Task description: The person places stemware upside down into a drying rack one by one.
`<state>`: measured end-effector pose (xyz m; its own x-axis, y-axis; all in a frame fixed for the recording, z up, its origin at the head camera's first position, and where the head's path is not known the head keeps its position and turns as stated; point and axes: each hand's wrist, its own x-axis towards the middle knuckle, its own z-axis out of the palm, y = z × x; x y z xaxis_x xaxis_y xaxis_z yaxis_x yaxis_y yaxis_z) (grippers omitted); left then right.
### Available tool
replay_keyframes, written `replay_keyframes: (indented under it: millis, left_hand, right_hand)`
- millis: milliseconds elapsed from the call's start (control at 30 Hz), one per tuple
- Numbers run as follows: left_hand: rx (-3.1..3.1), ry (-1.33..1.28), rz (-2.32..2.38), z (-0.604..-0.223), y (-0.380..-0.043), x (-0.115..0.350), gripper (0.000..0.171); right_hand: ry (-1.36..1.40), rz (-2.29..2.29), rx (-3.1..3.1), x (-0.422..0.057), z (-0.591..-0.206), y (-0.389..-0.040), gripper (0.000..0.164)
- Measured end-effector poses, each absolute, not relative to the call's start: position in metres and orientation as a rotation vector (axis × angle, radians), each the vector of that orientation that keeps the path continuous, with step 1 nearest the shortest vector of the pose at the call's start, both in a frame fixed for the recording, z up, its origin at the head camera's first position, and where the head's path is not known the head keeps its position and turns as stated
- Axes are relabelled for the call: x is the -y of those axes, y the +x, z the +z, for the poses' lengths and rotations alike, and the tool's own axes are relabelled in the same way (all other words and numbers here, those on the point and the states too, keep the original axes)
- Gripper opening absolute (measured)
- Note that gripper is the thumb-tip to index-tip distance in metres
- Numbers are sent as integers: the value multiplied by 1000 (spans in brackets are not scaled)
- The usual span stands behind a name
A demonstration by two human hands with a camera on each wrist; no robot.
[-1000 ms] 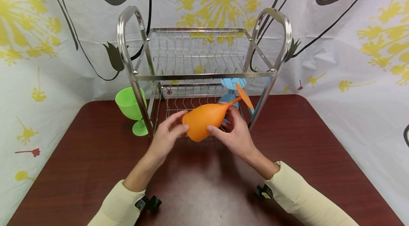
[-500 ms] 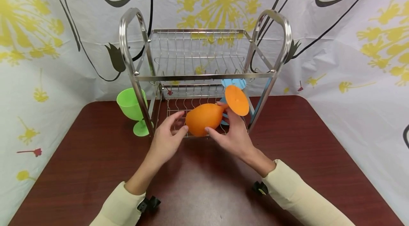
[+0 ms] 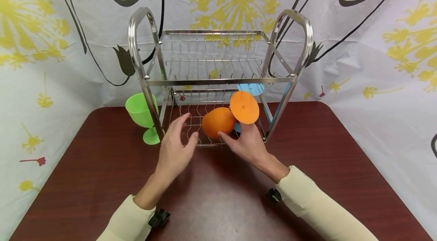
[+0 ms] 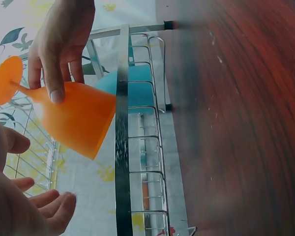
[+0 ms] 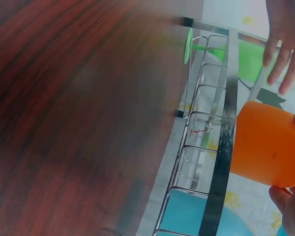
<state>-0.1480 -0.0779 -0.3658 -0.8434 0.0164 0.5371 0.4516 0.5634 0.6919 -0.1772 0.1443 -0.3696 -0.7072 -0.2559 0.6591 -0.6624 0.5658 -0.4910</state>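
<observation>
An orange plastic goblet (image 3: 219, 122) is tipped mouth-down over the front of the rack's lower tier, its round foot turned toward the head camera. My right hand (image 3: 250, 146) grips it near the stem, thumb along the bowl; in the left wrist view those fingers (image 4: 53, 73) wrap the bowl. Beside the goblet, my left hand (image 3: 175, 148) is spread with nothing in it, a small gap from the bowl. Partly hidden behind the orange one, a blue goblet (image 3: 250, 89) stands upside down on the lower tier at the right.
A two-tier metal dish rack (image 3: 218, 81) stands at the back of the dark red wooden table (image 3: 211, 195). Its upper wire tier (image 3: 213, 60) overhangs the lower one. To its left, a green goblet (image 3: 139, 110) stands upright on the table. Behind hangs a patterned curtain (image 3: 358, 44).
The orange goblet has swung from lying sideways to foot toward the camera, moving slightly back and down toward the lower tier. My left hand has let go of its rim and drawn leftward.
</observation>
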Motion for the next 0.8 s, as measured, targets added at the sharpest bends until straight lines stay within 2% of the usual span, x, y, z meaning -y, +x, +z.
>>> replay_keyframes:
  millis: [133,433,800]
  left_hand:
    - [2209,-419,-1137,-370,-150,77,54]
    - [2062,-512,-970,-373,-154,75,54]
    - [1991,-553,-917,-373,-157,75,55]
  right_hand:
    - [691,995,2319,-143,-373,-180,87]
    - [696,957,2369,-140,-378,-190,76]
    - [627,831,2413,-136,-382,-202,77]
